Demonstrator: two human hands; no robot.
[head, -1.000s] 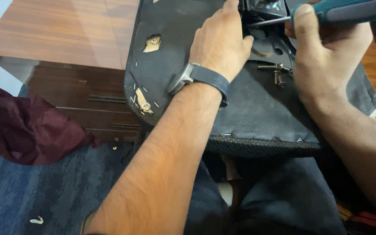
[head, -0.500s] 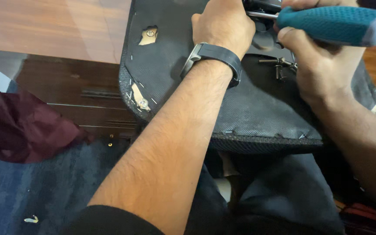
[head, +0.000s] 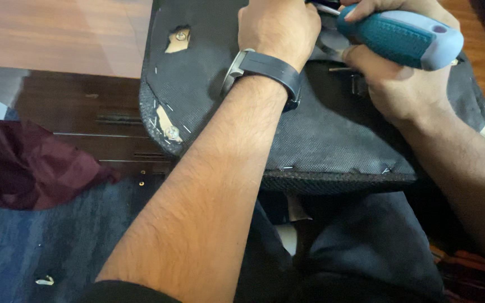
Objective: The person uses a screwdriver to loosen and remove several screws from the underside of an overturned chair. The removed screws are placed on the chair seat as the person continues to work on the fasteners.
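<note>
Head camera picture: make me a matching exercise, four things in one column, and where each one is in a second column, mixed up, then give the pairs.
Things:
1. screwdriver
2. wristwatch
3. dark red cloth
4. upturned seat pad

Places:
A. on the carpet beside the wooden drawer unit
B. gripped in the right hand
C. lying across the desk edge, over the person's lap
D. strapped around the left arm, just behind the left hand

Pairs: 1-B, 2-D, 3-A, 4-C
</note>
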